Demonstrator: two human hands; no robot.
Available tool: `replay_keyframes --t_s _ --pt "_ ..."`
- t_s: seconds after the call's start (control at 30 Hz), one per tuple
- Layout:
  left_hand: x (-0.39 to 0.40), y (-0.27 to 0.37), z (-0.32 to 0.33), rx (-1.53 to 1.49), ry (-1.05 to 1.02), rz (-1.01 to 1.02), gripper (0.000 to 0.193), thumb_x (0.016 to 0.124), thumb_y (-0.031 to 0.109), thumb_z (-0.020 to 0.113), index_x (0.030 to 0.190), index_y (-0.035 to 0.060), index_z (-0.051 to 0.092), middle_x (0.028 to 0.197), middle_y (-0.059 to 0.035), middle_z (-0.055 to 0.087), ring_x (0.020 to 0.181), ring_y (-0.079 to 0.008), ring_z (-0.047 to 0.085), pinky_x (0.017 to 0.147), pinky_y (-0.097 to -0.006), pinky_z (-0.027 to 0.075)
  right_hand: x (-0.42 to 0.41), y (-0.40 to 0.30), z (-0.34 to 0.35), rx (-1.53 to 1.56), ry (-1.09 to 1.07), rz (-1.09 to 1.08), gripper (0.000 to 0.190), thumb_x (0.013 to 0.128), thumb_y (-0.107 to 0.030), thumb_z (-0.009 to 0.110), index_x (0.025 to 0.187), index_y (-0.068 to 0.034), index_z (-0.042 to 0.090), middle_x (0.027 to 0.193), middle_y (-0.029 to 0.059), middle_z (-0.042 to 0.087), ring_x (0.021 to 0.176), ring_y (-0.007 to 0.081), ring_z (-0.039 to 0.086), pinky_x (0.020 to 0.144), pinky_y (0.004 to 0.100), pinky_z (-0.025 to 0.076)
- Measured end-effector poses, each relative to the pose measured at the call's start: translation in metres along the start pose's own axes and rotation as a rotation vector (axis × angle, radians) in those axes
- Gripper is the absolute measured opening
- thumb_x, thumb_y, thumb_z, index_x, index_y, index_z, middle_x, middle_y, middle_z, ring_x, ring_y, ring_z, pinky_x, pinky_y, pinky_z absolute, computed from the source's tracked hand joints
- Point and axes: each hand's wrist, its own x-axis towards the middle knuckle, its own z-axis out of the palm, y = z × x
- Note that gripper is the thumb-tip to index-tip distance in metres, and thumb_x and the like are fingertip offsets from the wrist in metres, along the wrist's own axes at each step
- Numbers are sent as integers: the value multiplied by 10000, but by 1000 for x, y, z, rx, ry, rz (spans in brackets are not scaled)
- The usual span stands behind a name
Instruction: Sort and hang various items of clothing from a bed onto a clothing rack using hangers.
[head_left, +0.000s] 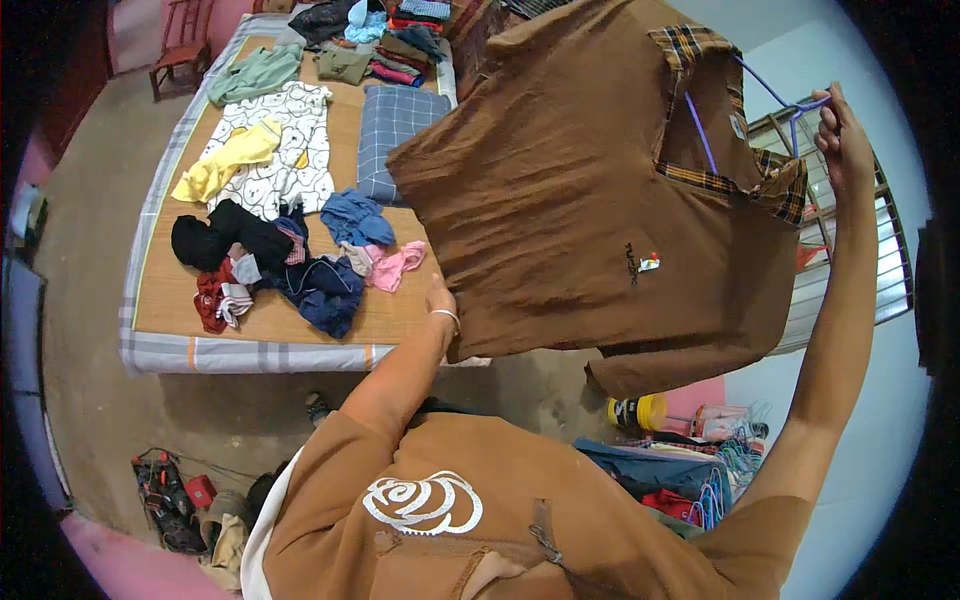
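Note:
A brown shirt (555, 187) with a plaid collar hangs from a purple clothes hanger (802, 107) in front of me. My right hand (844, 135) is raised at the upper right, its fingers closed round the hanger's hook. At the shirt's lower left edge is my left hand (441, 296), with a white band at the wrist; most of its fingers are hidden by the cloth, so its grip cannot be made out. Left of it on the bed lie pink cloth (397, 266), a dark blue garment (326, 296) and a black garment (225, 232).
The bed (262, 356) carries a patterned white garment (300, 112), a yellow cloth (229, 161), a checked pillow (401, 139) and folded clothes at its far end. A yellow bucket (651, 411), more clothes and hangers (709, 499) are low right; bags (169, 502) lie low left.

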Motion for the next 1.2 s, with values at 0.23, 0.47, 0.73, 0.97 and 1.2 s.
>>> replay_keyframes --t_s 0.23,0.47,0.73,0.97,1.2 --pt "-27 -53 -51 836 -48 217 562 933 411 259 1068 -17 598 1151 -265 542 1079 -421 505 932 -489 374 41 70 -119 -123 -15 -57 422 955 -215 432 1355 -83 395 892 -72 485 596 -2 320 488 136 259" --pt "-18 -88 -175 1049 -477 -38 526 916 388 291 1060 -9 604 1081 -251 587 1049 -404 541 947 -457 384 -49 139 -35 -345 -67 87 449 898 -498 486 965 -64 583 550 -63 322 465 54 298 434 240 230" --pt "-47 -59 -383 862 61 -264 287 795 254 549 941 22 633 1017 -202 632 969 -317 609 826 -411 477 -168 126 100 -287 -487 29 275 935 -293 511 879 -46 618 567 -42 427 488 39 370 448 207 270" --pt "-188 147 -327 767 256 1039 421 748 184 679 1103 22 522 1087 -175 527 1057 -331 493 917 -391 395 -196 50 209 -248 -716 -409 173 868 -160 570 802 -8 621 616 58 567 543 149 541 511 281 398" --pt "-321 276 -266 1232 166 1503 527 782 353 630 1179 29 508 1139 -147 499 1058 -306 471 941 -442 356 -209 -9 317 125 -1048 -782 159 819 -180 611 783 -25 611 672 115 586 595 280 577 551 339 440"
